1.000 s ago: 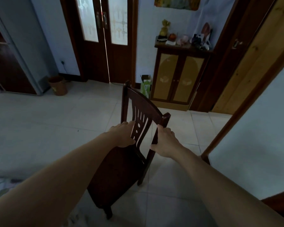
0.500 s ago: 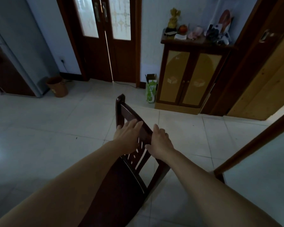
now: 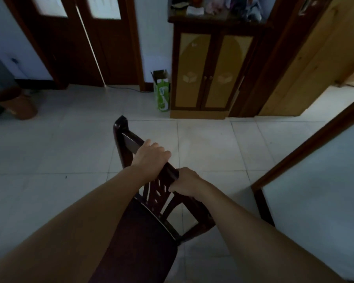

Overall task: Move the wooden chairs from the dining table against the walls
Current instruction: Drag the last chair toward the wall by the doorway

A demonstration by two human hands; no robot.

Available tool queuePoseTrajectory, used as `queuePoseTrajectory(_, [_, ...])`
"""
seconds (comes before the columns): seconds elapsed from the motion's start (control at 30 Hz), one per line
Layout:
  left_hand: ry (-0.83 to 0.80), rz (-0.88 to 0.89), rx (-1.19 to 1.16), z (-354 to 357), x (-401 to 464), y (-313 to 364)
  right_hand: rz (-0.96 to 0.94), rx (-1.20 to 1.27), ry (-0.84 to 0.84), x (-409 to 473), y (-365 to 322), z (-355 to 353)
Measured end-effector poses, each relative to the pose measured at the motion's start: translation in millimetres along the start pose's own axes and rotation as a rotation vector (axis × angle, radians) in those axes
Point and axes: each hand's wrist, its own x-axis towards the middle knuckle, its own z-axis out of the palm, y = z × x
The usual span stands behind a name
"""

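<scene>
A dark wooden chair point(image 3: 139, 237) stands on the white tiled floor just in front of me, its back nearest the far wall. My left hand point(image 3: 150, 158) wraps over the middle of the top rail. My right hand point(image 3: 185, 183) grips the right end of the same rail. The seat lies below my forearms and the legs are hidden. The dining table is out of view.
A yellow-doored cabinet point(image 3: 213, 70) with small items on top stands against the far wall. A green carton point(image 3: 161, 92) sits at its left. Dark double doors point(image 3: 80, 41) are further left, a brown bin point(image 3: 18, 104) at far left. A wall corner point(image 3: 307, 152) juts in on the right.
I have come closer to the far wall with the chair; the cabinet and doors look larger. Both hands shifted from the backrest's slats and side post up onto the top rail.
</scene>
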Motion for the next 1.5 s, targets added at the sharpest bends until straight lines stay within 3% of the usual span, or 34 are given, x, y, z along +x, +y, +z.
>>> queuePoseTrajectory(0.2, [-0.026, 0.235, 0.102, -2.6, 3.8, -20.8, 0.033, 0.051, -0.038, 0.9, -5.7, 2.2])
queuePoseTrajectory(0.43, [-0.125, 0.378, 0.187, -36.4, -3.1, -31.1, 0.019, 0.149, -0.037, -25.2, -16.8, 5.3])
queuePoseTrajectory(0.7, [0.032, 0.505, 0.209, -92.2, 23.1, 3.9, 0.067, 0.185, 0.127, -77.3, -0.7, -39.5])
queuePoseTrajectory(1.0, [0.120, 0.672, 0.301, -159.7, 83.7, 121.7, 0.155, 0.325, 0.361, -130.1, 88.4, -104.9])
queuePoseTrajectory(1.5, [0.159, 0.868, 0.381, -239.6, 241.0, 358.2, 0.278, 0.414, 0.470, -156.7, 312.8, -273.6])
